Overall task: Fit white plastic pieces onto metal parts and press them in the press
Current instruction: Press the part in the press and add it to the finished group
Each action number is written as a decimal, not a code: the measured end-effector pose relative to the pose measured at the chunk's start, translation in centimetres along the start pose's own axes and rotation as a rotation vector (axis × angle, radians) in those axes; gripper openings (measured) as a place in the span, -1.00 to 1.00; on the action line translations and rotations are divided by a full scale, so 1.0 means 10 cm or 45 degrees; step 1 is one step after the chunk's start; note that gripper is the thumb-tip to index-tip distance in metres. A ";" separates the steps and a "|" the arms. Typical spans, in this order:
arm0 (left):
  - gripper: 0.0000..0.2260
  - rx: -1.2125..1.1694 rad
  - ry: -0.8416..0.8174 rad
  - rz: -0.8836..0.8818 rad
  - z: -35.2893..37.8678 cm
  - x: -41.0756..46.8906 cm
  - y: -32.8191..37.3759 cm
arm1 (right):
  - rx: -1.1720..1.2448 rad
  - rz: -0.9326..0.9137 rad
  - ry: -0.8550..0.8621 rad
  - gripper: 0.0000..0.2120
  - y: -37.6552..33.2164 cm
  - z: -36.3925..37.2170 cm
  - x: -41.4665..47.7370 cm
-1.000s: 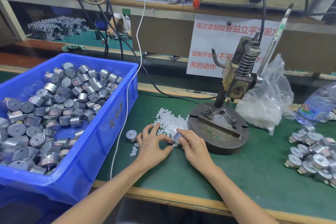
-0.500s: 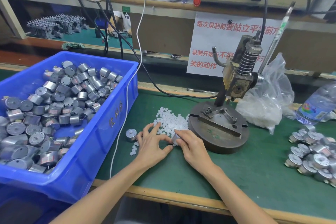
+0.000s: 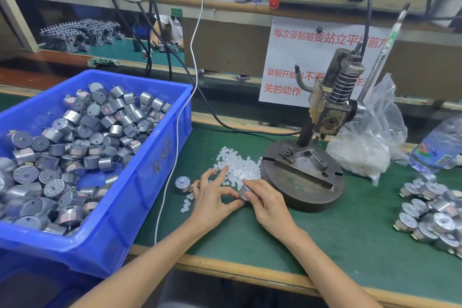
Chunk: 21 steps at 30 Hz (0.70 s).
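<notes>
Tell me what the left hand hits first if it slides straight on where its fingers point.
Likely the pile of white plastic pieces: the left hand points its raised fingers into it, though depth is unclear.

blue bin (image 3: 140, 182), green mat (image 3: 350, 232), white pieces (image 3: 237, 165)

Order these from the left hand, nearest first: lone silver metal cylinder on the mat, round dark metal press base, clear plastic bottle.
1. Lone silver metal cylinder, just left of left hand.
2. Round dark metal press base, to the right.
3. Clear plastic bottle, far right.
</notes>
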<state>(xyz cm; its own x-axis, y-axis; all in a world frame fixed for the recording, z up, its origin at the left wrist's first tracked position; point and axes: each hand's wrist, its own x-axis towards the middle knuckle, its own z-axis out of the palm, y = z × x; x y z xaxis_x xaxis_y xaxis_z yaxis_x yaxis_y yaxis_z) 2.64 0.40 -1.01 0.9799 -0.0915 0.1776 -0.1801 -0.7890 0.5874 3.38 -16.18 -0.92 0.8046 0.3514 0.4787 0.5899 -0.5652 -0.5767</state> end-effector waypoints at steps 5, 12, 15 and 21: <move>-0.92 -0.053 -0.042 0.038 -0.02 -0.02 0.00 | 0.035 -0.017 -0.003 -0.77 -0.01 -0.02 -0.04; -0.91 -0.006 -0.059 0.045 -0.01 -0.03 0.01 | 0.057 0.020 0.008 -0.76 0.02 -0.03 -0.05; -0.90 -0.005 -0.085 0.037 -0.02 -0.02 0.00 | 0.051 0.036 -0.001 -0.75 0.04 -0.02 -0.05; -0.90 -0.017 -0.082 0.015 -0.02 -0.03 0.00 | 0.037 -0.013 -0.015 -0.77 0.03 -0.02 -0.06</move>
<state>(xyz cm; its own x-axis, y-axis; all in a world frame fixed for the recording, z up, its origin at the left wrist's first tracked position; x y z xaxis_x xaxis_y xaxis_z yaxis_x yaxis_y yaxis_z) 2.36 0.50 -0.91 0.9810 -0.1403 0.1337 -0.1927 -0.7792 0.5964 3.06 -16.65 -1.24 0.7992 0.3656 0.4771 0.5996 -0.5397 -0.5909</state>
